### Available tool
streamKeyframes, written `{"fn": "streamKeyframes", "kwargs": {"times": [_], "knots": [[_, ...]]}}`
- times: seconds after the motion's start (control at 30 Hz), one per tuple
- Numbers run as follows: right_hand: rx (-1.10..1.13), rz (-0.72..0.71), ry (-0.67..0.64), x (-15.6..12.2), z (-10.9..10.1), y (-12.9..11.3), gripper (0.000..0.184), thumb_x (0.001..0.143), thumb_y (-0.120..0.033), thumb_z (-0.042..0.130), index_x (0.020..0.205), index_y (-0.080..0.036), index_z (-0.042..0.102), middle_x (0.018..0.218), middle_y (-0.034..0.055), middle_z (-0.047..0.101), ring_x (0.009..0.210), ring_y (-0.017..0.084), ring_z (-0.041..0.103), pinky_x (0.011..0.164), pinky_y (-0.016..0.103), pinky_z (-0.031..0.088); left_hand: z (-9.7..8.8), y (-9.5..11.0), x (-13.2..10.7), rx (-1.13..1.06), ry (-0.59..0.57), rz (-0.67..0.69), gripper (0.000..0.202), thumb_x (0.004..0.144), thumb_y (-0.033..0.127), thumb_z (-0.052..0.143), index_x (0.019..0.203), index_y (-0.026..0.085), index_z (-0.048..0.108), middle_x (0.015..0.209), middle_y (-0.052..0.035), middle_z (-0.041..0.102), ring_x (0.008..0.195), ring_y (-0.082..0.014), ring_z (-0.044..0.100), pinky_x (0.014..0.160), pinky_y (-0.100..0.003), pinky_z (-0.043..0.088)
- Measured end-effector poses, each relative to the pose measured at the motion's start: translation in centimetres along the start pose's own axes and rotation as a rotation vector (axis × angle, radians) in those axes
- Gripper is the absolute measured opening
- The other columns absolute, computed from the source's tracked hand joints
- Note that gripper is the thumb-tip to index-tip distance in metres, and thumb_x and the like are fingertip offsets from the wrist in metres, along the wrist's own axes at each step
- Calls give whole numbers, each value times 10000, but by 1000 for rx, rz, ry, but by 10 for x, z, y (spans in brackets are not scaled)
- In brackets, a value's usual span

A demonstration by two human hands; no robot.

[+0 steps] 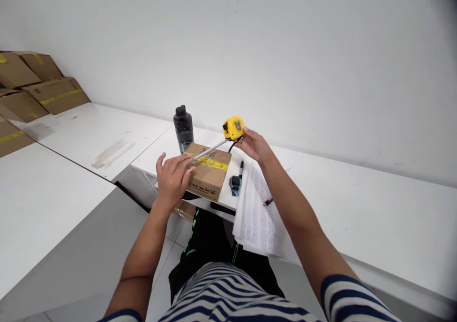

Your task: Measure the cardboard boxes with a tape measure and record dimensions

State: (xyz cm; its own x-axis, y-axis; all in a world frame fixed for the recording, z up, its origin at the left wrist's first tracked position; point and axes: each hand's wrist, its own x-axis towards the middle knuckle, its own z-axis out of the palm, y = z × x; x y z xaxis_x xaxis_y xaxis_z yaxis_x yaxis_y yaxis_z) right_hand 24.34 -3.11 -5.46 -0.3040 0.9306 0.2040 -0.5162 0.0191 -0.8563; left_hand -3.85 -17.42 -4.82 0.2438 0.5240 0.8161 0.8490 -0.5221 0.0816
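My right hand [253,145] grips the yellow case of a tape measure [233,127], raised above the far right corner of a small cardboard box [209,174]. From the case, the metal blade [210,149] slants down to the left across the box top. At the box's left edge, my left hand [173,177] has its fingers closed at the blade's end; the exact fingertip contact is partly hidden. Yellow tape with print crosses the box, and dark handwriting shows on top. A black strap hangs from the tape measure near my right fingers.
Behind the box stands a dark water bottle [183,128]. To its right lie a watch [235,184], a black pen [242,168], a stack of printed sheets [255,212] and a red-black pen [268,201]. Several taped cartons [57,95] are piled far left. A white wall backs the tables.
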Motion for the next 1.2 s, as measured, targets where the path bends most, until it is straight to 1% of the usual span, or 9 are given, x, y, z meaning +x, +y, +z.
{"fn": "streamKeyframes", "kwargs": {"times": [0.1,0.23,0.37,0.53,0.67,0.8,0.97,1.1,1.2], "knots": [[-121,78,-40,-46,12,-15,444,714,-555,799,929,-185,679,842,42,701,670,135,627,578,257,541,5,12,18,-47,-90,173,250,961,304,551,1171,247,675,1172,-56,739,1048,-192,675,1160,-447,278],[-255,37,-30,-107,28,-22,425,716,-494,823,985,-198,679,852,24,673,684,126,599,554,240,511,26,43,33,-113,-363,325,357,959,419,534,1265,260,626,1288,-59,690,1175,-229,633,1202,-496,223],[-341,-111,102,-147,28,-24,377,722,-405,837,992,-218,651,869,8,655,724,136,600,614,272,530,45,62,29,-7,-623,133,885,807,614,646,1505,135,388,1545,-186,432,1454,-401,342,1183,-634,194],[-225,-33,189,-163,18,-24,501,677,-426,860,1070,-254,601,1017,28,683,869,195,667,667,325,578,39,42,31,-20,-536,-142,568,935,392,470,1453,160,497,1548,-142,442,1458,-378,351,1183,-597,250],[-174,-5,217,-157,19,-18,492,677,-408,859,1073,-260,607,1016,32,699,890,210,685,712,346,595,22,-1,35,-354,-208,-518,474,905,405,509,1322,219,638,1344,-75,657,1256,-291,594,1101,-455,434],[-158,3,184,-126,44,-11,444,724,-508,802,1013,-218,628,932,53,706,787,202,695,661,336,593,27,-22,23,-637,-94,-830,387,840,354,546,1113,166,746,1135,-71,752,1099,-262,668,1030,-413,494],[-390,-16,134,-63,95,1,505,716,-595,766,993,-198,622,787,23,673,578,138,607,486,268,482,45,1,4,-678,-23,-859,388,876,332,518,1169,160,706,1239,-81,711,1192,-239,623,1090,-393,443],[-770,-188,27,-29,113,10,461,681,-557,792,929,-204,627,843,15,656,713,161,593,625,306,505,47,15,-5,-698,-1,-891,402,923,356,493,1251,179,644,1323,-93,661,1242,-238,593,1103,-401,427],[-860,-172,-79,-17,115,12,451,688,-544,781,943,-208,623,872,13,651,763,178,591,686,330,500,49,16,-9,-715,-16,-905,429,922,372,528,1301,184,594,1362,-109,630,1266,-246,575,1116,-412,414]]}}
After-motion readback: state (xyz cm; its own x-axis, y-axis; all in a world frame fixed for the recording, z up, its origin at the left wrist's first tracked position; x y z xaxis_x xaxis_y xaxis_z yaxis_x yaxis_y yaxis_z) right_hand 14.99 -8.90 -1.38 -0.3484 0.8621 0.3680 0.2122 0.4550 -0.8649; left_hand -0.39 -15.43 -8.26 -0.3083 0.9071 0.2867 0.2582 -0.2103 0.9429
